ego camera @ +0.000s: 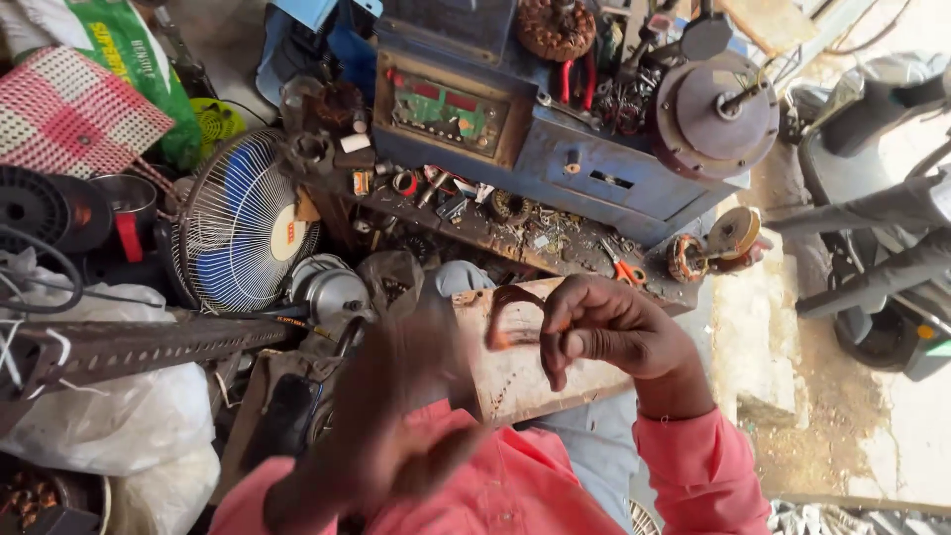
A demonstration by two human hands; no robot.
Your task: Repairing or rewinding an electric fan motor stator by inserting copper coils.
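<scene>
My right hand (606, 327) is closed around one end of a curved bundle of copper-coloured wire (510, 309), held above a worn wooden board (515, 381) in front of me. My left hand (406, 406) is blurred with motion, fingers spread, lower left of the wire and not clearly touching it. Both sleeves are pink.
A blue coil-winding machine (555, 129) with a display panel stands behind a cluttered bench (495, 233). A table fan (238, 223) leans at the left beside a perforated metal bar (149, 342) and white bags (109, 416). Orange-handled pliers (624, 269) lie on the bench; a scooter (872, 228) is at the right.
</scene>
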